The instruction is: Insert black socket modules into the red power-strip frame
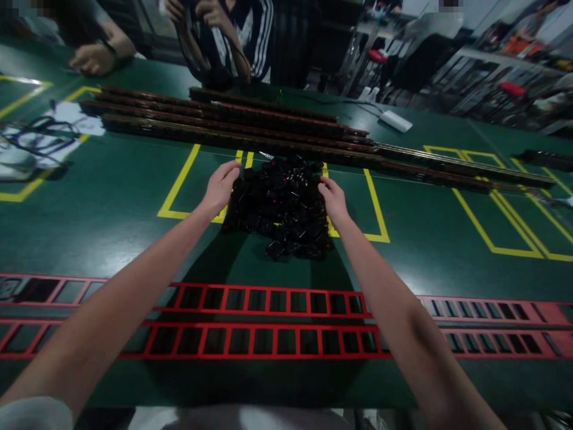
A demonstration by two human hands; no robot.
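Note:
A heap of small black plastic parts (282, 206), some with red dots and shiny metal bits, lies on the green table in front of me. At its left edge is my left hand (221, 188), touching the outermost pieces with its fingers stretched forward. My right hand (333, 198) rests against the right side, fingers apart and slightly bent towards the heap. The fingertips are partly lost against the dark parts. I see no single piece lifted in either hand.
Two long red slotted strips (277, 341) run across the table nearer to me. Behind the heap lie long dark bars (233, 134). Yellow tape lines mark the tabletop (416, 239). A cable bundle (42, 134) lies at left, a white box (396, 121) at back. People sit opposite.

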